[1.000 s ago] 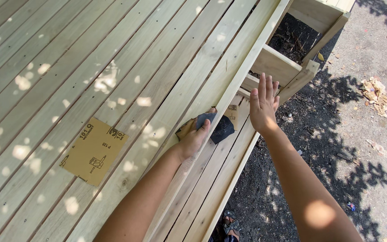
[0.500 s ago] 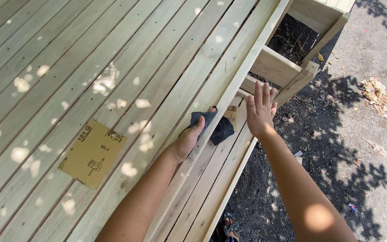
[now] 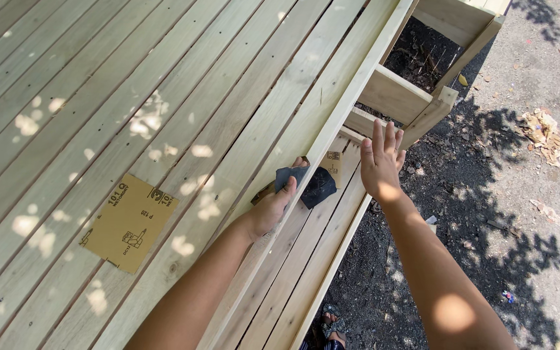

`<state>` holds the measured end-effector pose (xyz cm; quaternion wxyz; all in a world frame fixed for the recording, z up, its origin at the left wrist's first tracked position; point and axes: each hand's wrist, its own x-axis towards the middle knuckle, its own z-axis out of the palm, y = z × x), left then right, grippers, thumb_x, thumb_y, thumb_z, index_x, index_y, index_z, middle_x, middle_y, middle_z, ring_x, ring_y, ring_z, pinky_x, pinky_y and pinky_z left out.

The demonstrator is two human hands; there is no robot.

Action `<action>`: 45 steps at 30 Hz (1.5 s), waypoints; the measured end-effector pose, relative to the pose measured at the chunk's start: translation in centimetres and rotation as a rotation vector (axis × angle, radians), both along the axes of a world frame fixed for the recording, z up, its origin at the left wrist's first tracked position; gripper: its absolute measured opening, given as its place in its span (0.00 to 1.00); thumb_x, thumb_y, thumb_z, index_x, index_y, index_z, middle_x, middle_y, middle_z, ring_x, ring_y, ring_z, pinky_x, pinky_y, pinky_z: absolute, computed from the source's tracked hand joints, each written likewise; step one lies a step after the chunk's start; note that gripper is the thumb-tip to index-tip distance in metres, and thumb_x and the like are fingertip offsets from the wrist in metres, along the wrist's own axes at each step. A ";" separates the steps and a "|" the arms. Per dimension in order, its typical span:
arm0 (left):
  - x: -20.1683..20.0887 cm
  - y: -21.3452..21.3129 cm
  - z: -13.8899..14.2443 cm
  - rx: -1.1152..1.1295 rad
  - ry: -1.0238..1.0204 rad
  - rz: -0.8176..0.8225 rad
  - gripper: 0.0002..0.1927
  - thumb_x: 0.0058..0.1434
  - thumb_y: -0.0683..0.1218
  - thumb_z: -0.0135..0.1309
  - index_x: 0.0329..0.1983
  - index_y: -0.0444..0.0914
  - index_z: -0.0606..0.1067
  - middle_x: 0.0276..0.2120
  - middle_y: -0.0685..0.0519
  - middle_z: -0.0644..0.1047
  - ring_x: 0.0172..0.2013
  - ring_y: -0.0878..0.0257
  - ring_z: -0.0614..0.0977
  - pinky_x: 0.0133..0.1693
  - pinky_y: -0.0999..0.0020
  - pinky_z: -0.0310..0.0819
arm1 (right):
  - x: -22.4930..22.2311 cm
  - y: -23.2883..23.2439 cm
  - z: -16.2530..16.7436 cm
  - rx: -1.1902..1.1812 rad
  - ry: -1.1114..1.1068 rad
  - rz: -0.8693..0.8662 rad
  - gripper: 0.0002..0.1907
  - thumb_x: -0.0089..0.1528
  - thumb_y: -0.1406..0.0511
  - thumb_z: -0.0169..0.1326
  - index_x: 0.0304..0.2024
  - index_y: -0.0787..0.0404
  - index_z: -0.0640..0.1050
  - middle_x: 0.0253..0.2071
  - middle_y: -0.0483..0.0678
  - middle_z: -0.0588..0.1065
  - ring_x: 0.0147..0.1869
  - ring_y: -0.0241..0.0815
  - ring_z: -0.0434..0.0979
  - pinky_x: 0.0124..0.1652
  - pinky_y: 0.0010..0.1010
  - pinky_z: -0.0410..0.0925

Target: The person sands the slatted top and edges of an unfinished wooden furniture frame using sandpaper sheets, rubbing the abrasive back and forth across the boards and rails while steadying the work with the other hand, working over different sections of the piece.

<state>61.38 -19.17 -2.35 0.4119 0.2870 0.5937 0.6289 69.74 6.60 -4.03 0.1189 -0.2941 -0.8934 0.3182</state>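
My left hand (image 3: pixel 273 206) grips a folded dark sheet of sandpaper (image 3: pixel 315 185) and presses it against the edge board of a pale wooden deck (image 3: pixel 183 97). The sheet's tan back shows at its far corner. My right hand (image 3: pixel 381 163) rests flat, fingers spread, on the lower step boards (image 3: pixel 306 259) just right of the sandpaper, holding nothing.
A tan sheet of sandpaper (image 3: pixel 129 221) lies back-up on the deck planks to the left. Open wooden framing (image 3: pixel 416 97) with soil beneath stands at the far end. Bare ground with dry leaves (image 3: pixel 539 129) lies on the right. A sandalled foot (image 3: pixel 333 326) shows below the step.
My left hand has slid the sandpaper a little farther along the edge board. My right hand has stayed flat on the step.
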 end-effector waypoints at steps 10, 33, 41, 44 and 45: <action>-3.5 10.8 2.3 -0.493 0.947 0.007 0.35 0.74 0.65 0.25 0.79 0.46 0.43 0.80 0.57 0.40 0.75 0.58 0.53 0.71 0.65 0.49 | 0.5 0.0 -0.4 -0.011 -0.040 -0.036 0.36 0.71 0.43 0.24 0.78 0.47 0.48 0.81 0.56 0.37 0.83 0.57 0.24 0.72 0.57 0.27; 1.7 1.2 1.2 -0.560 1.196 -0.118 0.38 0.73 0.60 0.32 0.78 0.36 0.44 0.78 0.45 0.40 0.76 0.49 0.48 0.71 0.58 0.44 | -1.5 -1.7 0.8 0.044 -0.015 0.040 0.35 0.72 0.44 0.25 0.78 0.48 0.48 0.81 0.56 0.38 0.83 0.57 0.24 0.72 0.58 0.27; -3.6 12.0 1.8 -0.646 1.192 -0.073 0.38 0.71 0.61 0.36 0.79 0.42 0.44 0.78 0.50 0.41 0.75 0.48 0.49 0.71 0.56 0.47 | -0.9 0.3 0.4 0.050 -0.005 -0.052 0.34 0.71 0.45 0.25 0.78 0.47 0.50 0.81 0.56 0.40 0.84 0.60 0.26 0.72 0.60 0.28; -4.1 14.3 2.9 -0.678 1.200 -0.061 0.37 0.72 0.61 0.35 0.79 0.42 0.45 0.79 0.52 0.42 0.75 0.47 0.49 0.72 0.56 0.47 | 0.0 -0.3 -0.4 0.050 -0.013 -0.053 0.35 0.71 0.45 0.26 0.78 0.47 0.50 0.81 0.57 0.40 0.83 0.61 0.27 0.72 0.61 0.29; -3.6 13.6 3.1 -0.683 1.208 -0.055 0.37 0.72 0.61 0.35 0.79 0.42 0.45 0.78 0.52 0.42 0.75 0.46 0.49 0.72 0.56 0.46 | 0.3 -0.5 -0.5 0.053 -0.022 -0.047 0.35 0.71 0.45 0.26 0.78 0.47 0.50 0.80 0.57 0.40 0.83 0.61 0.27 0.71 0.61 0.28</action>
